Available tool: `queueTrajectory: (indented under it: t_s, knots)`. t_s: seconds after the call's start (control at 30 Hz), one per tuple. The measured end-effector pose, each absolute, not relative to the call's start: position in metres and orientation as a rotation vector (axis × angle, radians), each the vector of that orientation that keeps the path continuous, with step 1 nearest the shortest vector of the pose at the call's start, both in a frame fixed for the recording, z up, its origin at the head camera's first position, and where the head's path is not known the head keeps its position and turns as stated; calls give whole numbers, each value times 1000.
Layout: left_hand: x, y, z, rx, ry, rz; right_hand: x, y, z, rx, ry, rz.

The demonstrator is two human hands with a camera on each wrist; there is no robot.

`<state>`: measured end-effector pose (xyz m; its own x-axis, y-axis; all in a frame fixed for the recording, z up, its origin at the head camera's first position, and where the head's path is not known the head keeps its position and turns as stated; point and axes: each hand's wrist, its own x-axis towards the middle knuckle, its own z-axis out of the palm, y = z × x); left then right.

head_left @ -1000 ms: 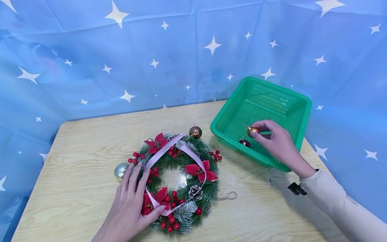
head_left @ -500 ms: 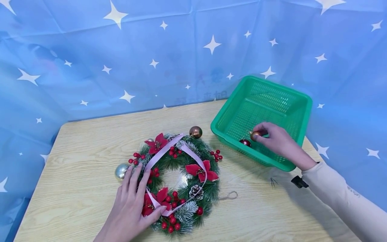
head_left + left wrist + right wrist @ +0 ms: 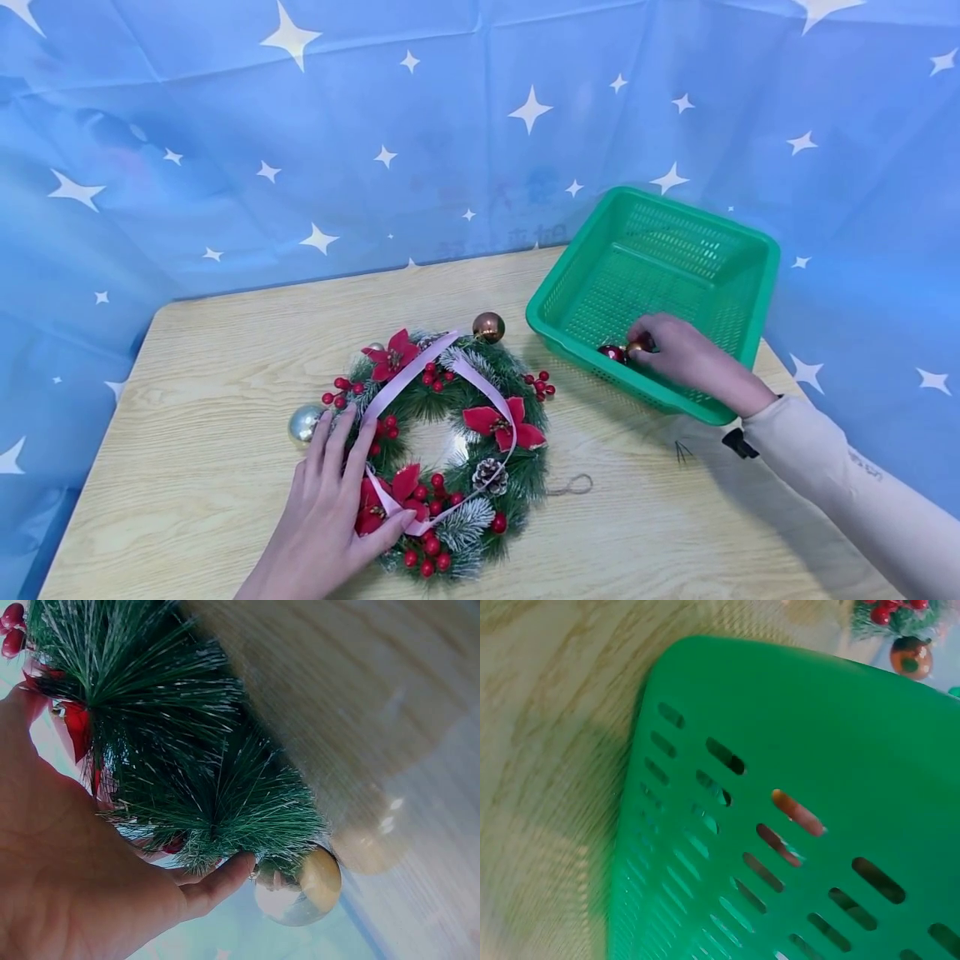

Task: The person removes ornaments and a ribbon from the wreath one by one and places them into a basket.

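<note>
My left hand [image 3: 322,492] rests on the left side of a Christmas wreath [image 3: 525,467] with red poinsettias, berries and a pink ribbon [image 3: 408,375]. Its fingers are stretched out over the greenery, one tip beside a silver ball [image 3: 289,896] in the left wrist view. My right hand [image 3: 686,362] reaches low into a green plastic basket [image 3: 763,292] and pinches a gold Christmas ball [image 3: 637,346], partly covered by the fingers. Right beside it lies a dark red ball [image 3: 612,354]. In the right wrist view the basket's slotted wall [image 3: 802,712] hides most of this hand.
A copper ball [image 3: 489,327] sits at the wreath's far edge. A twine loop [image 3: 577,484] sticks out to its right on the wooden table [image 3: 225,350]. Thin dark bits [image 3: 682,452] lie near the basket. A blue star-patterned cloth [image 3: 420,108] hangs behind.
My right hand has lowered the gold ball deeper into the basket and slightly towards me, bringing it beside the dark red ball. The left hand stays on the wreath.
</note>
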<state>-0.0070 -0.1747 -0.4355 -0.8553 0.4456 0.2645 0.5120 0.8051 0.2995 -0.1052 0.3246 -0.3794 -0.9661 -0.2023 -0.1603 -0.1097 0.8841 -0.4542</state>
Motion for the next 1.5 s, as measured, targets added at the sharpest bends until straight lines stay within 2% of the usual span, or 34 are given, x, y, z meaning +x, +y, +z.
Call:
queueTrajectory:
  t_s: [1.0,1.23,1.37,1.5]
  knots:
    - [-8,-174,-437,-790,-2789,-558,-93,324,-377,-184,2835,-671]
    - [-9,-175,-436,-807,-2789,-580,-76,309,-373,-151,3066,-919]
    - [-11,-176,-435,-829,-2793,-613,-65,292,-372,-320,3299,-1027]
    - [-13,-179,-433,-838,-2831,-650,-57,268,-376,-746,3424,-1168]
